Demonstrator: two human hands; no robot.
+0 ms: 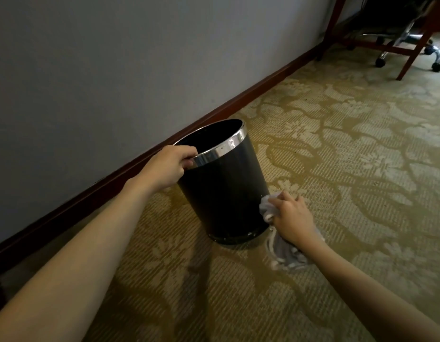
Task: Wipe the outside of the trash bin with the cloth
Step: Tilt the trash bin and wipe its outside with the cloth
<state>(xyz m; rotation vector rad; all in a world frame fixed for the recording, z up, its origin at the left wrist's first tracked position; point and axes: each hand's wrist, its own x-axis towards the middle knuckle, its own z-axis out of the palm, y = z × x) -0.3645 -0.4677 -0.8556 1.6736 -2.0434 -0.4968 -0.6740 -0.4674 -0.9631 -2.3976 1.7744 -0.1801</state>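
A black round trash bin (226, 191) with a shiny metal rim stands on the carpet close to the wall, leaning slightly. My left hand (168, 169) grips the rim on its near left side, fingers hooked over the edge. My right hand (291, 217) holds a crumpled white-grey cloth (285, 253) and presses part of it against the bin's lower right side. The rest of the cloth hangs down under my wrist to the carpet. The bin's inside looks dark and I cannot see what it contains.
A grey wall (115, 70) with a dark wooden baseboard (214, 112) runs along the left. Patterned green-gold carpet (349, 156) covers the floor. At the top right stand a wooden desk leg (416, 45) and an office chair base with castors (399, 49).
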